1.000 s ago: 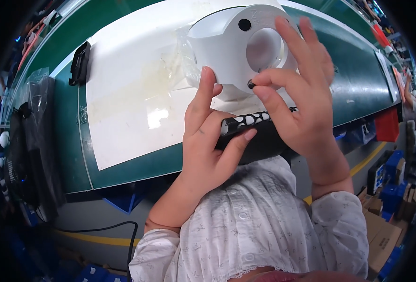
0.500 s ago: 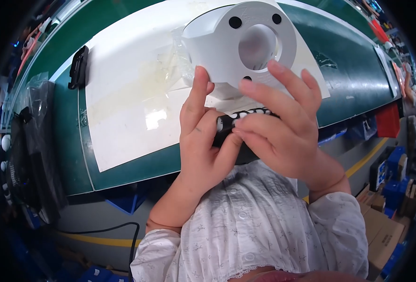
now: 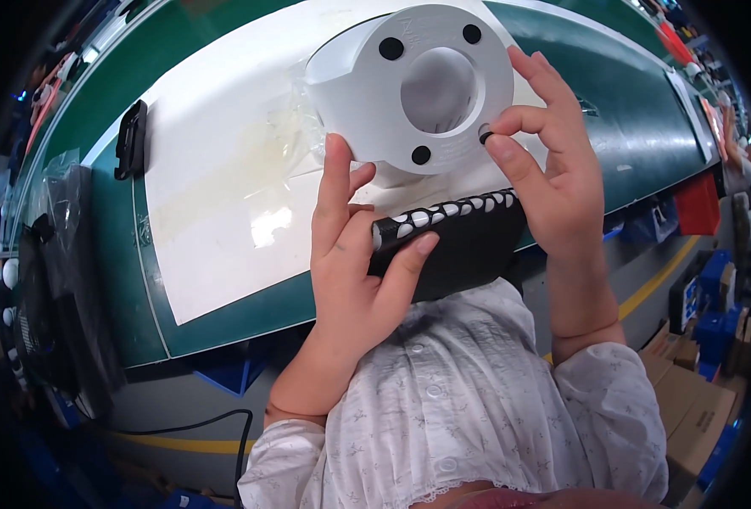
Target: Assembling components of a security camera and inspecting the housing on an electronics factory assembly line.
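Observation:
A white round plastic housing (image 3: 368,97) with a wide central hole lies tipped toward me, its ring face showing. Three round black pads sit on that ring, one of them a lower pad (image 3: 421,155). My right hand (image 3: 562,174) pinches a small black round pad (image 3: 485,135) between thumb and forefinger at the ring's lower right; whether it touches the ring I cannot tell. Below, my left hand (image 3: 347,276) grips a black sheet (image 3: 469,259) by its left end, thumb in front. White round spots line the sheet's bent upper edge.
The housing rests on a white board (image 3: 214,195) over a green table (image 3: 638,153). Clear plastic film (image 3: 295,136) lies beside it. At the left are a black plastic part (image 3: 131,140) and a dark bagged item (image 3: 70,254). Cardboard boxes (image 3: 689,407) stand low at the right.
My right hand has left the sheet's edge and moved up and right to the housing's ring, carrying a black pad. My left hand still holds the sheet, now more exposed.

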`<state>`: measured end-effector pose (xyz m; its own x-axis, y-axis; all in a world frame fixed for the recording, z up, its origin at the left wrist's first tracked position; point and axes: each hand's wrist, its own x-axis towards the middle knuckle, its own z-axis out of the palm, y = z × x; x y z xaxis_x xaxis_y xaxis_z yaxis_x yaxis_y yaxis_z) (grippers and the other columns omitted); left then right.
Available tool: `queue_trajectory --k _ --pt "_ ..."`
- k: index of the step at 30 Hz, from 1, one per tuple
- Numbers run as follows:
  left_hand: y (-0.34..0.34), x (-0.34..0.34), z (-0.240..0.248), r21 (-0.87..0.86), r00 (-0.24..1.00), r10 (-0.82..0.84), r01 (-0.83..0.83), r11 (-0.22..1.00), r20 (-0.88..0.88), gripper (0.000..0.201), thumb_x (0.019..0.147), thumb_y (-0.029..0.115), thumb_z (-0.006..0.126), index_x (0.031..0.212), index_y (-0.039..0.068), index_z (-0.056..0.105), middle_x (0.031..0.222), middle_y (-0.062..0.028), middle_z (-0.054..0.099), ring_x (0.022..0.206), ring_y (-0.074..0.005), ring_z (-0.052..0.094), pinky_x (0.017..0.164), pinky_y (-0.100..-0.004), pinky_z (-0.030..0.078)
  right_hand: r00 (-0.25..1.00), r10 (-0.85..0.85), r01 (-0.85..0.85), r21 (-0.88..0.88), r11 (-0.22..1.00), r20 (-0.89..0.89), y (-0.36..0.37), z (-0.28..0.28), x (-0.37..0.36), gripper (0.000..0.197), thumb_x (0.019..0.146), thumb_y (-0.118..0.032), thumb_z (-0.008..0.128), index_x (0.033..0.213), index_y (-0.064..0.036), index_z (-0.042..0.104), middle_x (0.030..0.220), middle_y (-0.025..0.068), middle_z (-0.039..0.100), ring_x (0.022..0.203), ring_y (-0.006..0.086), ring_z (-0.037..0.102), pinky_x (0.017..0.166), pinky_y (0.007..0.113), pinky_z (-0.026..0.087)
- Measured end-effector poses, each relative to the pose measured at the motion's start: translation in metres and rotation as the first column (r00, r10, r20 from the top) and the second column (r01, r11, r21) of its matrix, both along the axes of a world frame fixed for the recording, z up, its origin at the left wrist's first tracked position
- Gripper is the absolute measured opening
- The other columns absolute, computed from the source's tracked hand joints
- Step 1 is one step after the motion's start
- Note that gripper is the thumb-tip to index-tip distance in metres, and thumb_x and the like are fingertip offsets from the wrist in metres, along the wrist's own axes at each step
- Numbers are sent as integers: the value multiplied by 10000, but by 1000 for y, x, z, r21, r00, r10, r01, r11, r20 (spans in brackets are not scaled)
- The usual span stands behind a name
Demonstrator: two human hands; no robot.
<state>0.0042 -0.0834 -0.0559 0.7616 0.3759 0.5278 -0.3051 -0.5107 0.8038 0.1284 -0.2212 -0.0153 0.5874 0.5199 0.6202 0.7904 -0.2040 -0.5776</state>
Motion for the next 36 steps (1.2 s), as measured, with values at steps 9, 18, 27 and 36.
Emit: queue_trajectory --k 9,18,27,36 --pt "2 3 2 32 1000 -17 17 999 0 237 685 59 678 752 -69 491 1352 -279 215 1063 -344 490 827 -371 437 971 -105 117 -41 992 214 2 4 1 79 717 -63 625 790 -69 596 1191 105 502 1182 305 378 949 368 283" --pt "-1 2 2 0 999 -52 52 999 -12 233 688 50 673 752 -74 487 1359 -280 190 964 -310 550 797 -337 463 816 -66 258 -258 931 575 -15 1 -5 223 636 -79 645 858 -100 639 1147 73 534 1073 254 470 886 360 308" --pt "2 2 1 -16 998 -61 61 998 8 229 674 77 683 758 -43 508 1355 -278 207 959 -314 547 757 -335 460 781 335 -250 228 941 -527 14 26 36 333 793 -176 604 1073 -16 521 969 54 549 900 114 510 777 239 408" --pt "22 -18 3 -119 985 -154 144 982 -72 238 647 60 704 796 5 527 1235 -237 411 1002 -311 507 777 -343 431 989 68 -63 -42 997 135 104 22 163 207 747 -120 650 935 -52 598 812 14 575 754 110 536 674 230 424"
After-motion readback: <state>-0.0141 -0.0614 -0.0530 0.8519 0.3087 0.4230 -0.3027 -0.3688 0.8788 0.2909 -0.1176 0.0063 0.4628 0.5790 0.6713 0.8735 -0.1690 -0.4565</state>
